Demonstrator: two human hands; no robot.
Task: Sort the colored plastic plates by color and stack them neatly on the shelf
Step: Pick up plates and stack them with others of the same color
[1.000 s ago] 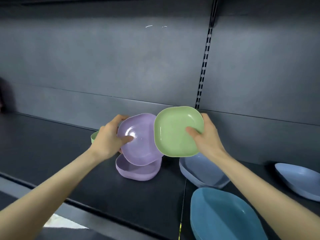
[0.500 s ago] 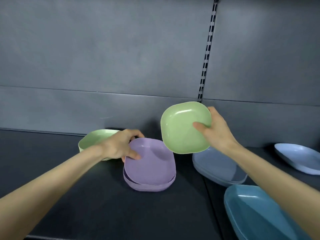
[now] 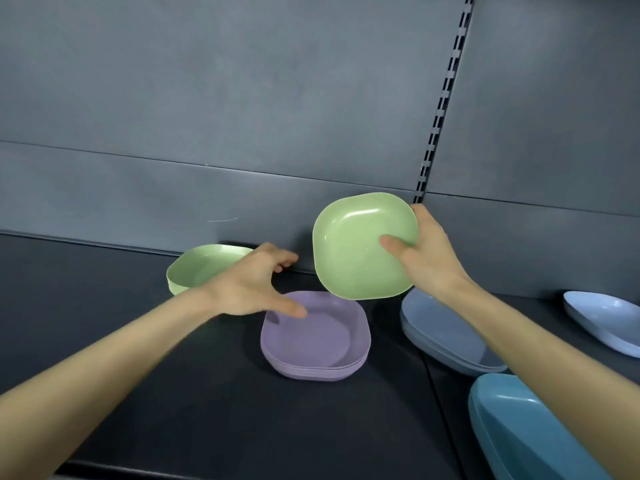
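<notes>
My right hand (image 3: 426, 258): it pinches the right edge of a single green plate (image 3: 356, 251). The thumb lies flat on the inner face and the fingers are curled round behind the rim, out of my sight.
Green plate in my grip: it is lifted off the shelf (image 3: 173, 393) and tipped up so its hollow faces me. Its lower edge hangs over the gap between the purple stack (image 3: 311, 341) and the grey-blue stack (image 3: 446, 337).
My left hand (image 3: 249, 285): it is spread wide and holds nothing, palm down, with the fingers loosely fanned toward the back panel (image 3: 242, 98). The thumb reaches out over the near-left rim of the top purple plate.
Thumb contact: I cannot tell whether the thumb tip rests on the purple rim or hovers just above it.
Purple stack: several plates nest squarely, flat on the shelf, right under my left thumb.
Green stack (image 3: 201, 265): it sits at the back of the shelf against the panel, left of the purple stack. My left wrist partly covers it.
Grey-blue stack: it lies flat on the shelf to the right of the purple one, below my right wrist.
Teal stack (image 3: 526, 431): it is nearest to me at the right, cut off by the frame's edge.
Light blue plate (image 3: 602, 317): it lies far right on the shelf, apart from the other stacks.
Slotted upright (image 3: 446, 84): it runs up the back panel just behind my right fingers.
</notes>
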